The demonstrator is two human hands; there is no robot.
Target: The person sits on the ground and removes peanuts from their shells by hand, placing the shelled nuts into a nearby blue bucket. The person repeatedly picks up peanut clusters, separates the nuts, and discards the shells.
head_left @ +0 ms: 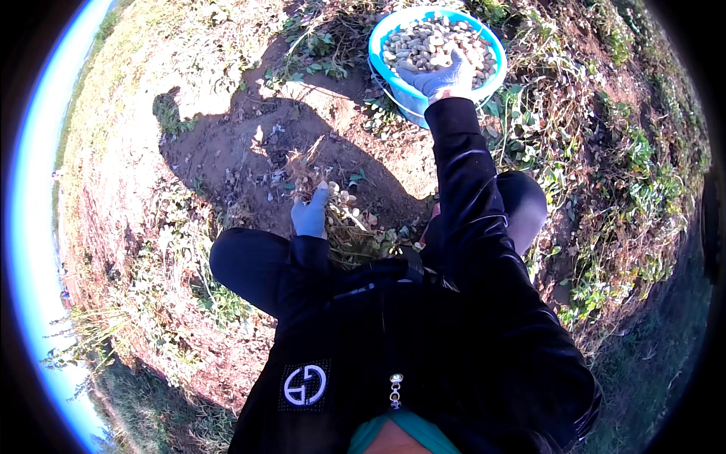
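My left hand (309, 214), in a light-coloured glove, grips a pulled peanut plant (305, 176) close to my bent left knee. Dry roots stick up past the thumb, and a cluster of pale peanut pods (340, 197) hangs at its right side. My right arm stretches forward to a blue plastic bucket (400, 93) heaped with unshelled peanuts (417, 48). Over the near part of the heap is my gloved right hand (448, 76), thumb apart from the fingers. Its palm side is hidden, so whether it holds pods cannot be told.
The bucket has a thin wire handle (391, 93) hanging down its near side. Uprooted leafy vines (544, 130) lie to the right and around the bucket. Bare soil (255, 142), partly under my shadow, stretches ahead. More stems (357, 244) lie between my legs.
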